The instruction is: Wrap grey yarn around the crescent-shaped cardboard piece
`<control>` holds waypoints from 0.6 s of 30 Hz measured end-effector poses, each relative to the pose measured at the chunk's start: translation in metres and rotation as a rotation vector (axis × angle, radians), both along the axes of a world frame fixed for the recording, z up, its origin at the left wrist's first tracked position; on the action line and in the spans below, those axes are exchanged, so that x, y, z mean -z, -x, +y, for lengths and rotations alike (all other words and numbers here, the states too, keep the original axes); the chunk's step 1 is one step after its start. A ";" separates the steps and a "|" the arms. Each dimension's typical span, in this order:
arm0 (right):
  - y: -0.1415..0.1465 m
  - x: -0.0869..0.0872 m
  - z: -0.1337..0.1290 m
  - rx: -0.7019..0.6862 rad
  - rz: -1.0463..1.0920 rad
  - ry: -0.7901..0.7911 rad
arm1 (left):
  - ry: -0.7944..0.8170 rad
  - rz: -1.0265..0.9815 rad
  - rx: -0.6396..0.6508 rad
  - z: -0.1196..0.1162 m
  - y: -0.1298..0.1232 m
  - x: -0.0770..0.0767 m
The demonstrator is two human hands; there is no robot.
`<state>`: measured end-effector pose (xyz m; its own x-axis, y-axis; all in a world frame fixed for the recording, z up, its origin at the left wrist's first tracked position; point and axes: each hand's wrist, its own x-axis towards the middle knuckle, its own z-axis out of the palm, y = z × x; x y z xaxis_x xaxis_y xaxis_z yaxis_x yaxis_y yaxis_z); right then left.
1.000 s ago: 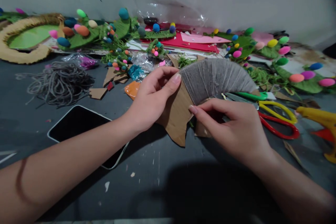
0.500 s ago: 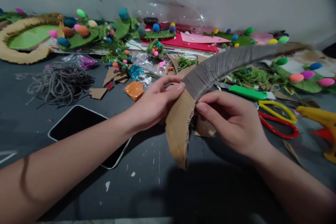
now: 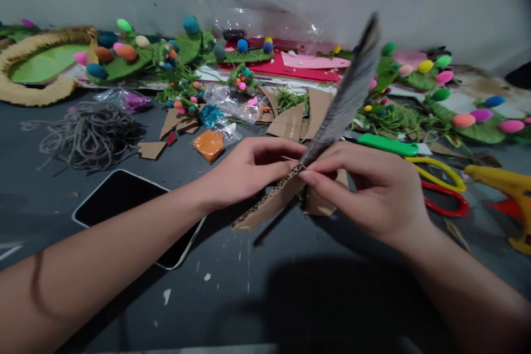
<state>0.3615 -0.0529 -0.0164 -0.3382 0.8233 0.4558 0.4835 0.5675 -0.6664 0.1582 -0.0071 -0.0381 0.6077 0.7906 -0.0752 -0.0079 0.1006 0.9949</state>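
A curved cardboard strip (image 3: 271,203) is turned edge-on above the dark table, its ragged corrugated edge facing me. Grey yarn (image 3: 342,99) wraps its upper part, which points up and away; the lower end is bare. My left hand (image 3: 249,171) is closed on the strip at the border of the wrapping, with some fingers hidden behind it. At the same border, my right hand (image 3: 369,193) pinches with thumb and forefinger near the edge, where a thin strand seems to show. A tangled heap of grey yarn (image 3: 91,135) lies at the left.
A phone (image 3: 120,196) lies under my left forearm. Scissors (image 3: 446,199), a green cutter (image 3: 388,144) and a yellow glue gun (image 3: 504,188) are at the right. Cardboard scraps (image 3: 288,121), an orange packet (image 3: 208,145) and felt leaves with coloured balls (image 3: 128,58) lie farther back.
The strip has been turned from showing its broad face to edge-on. Its wrapped end has swung from the right to upward, and its bare end has moved left. Both hands keep hold.
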 end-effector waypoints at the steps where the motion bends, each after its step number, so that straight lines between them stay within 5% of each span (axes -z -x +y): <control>1: -0.001 0.000 0.001 0.003 -0.016 0.015 | 0.050 0.010 -0.016 0.000 0.001 0.000; 5: -0.007 0.003 0.004 0.004 -0.033 0.092 | 0.244 -0.035 -0.021 0.000 0.004 0.003; 18: -0.018 0.009 0.014 -0.199 -0.174 0.175 | 0.116 0.087 -0.001 0.001 0.003 0.009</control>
